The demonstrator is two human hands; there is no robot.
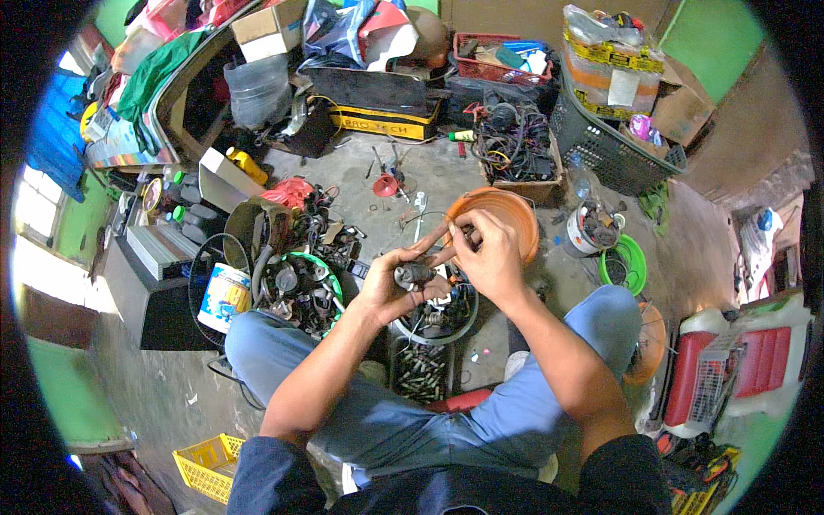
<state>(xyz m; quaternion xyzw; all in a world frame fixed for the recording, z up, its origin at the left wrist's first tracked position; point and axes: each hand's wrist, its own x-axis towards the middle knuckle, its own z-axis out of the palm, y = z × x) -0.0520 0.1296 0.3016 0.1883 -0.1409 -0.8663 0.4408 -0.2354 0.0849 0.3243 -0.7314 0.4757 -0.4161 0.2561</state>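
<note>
From my remote view, the left hand [388, 285] is palm up and half curled, with a dark metal part [414, 275] held in it. The right hand [493, 257] is drawn into a pinch at the left fingertips; I cannot tell what, if anything, it grips. The part sits over a round tub [439, 342] of loose pieces. I note an orange basin [530, 226] on the far side, beyond the right hand; left, a green basin [336, 281] of parts.
</note>
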